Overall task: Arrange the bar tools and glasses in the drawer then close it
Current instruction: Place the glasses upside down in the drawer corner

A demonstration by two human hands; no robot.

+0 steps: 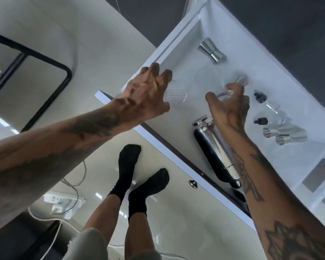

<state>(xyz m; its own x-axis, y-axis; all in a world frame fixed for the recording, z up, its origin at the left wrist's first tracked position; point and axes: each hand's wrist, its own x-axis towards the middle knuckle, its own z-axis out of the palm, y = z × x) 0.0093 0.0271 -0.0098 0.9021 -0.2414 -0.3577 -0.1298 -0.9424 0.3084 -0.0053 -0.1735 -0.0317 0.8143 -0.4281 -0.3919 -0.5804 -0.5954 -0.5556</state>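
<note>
Open white drawer [176, 76]: cocktail shaker [214, 147] lies nearest the front, R hand [231, 107] w/ fingers curled round a clear glass [223, 94], L hand [146, 92] spread, covering a ribbed glass [176, 94], steel jigger [211, 51] lying farthest back.

A glossy pale floor [105, 44] spreads beneath the hands. Well left of the hands stands a black metal frame [64, 72]. Below the hands, two feet in black socks [131, 162] rest on the floor. Down to their left, a white power strip [64, 200] lies with white cables [45, 218] trailing away.
</note>
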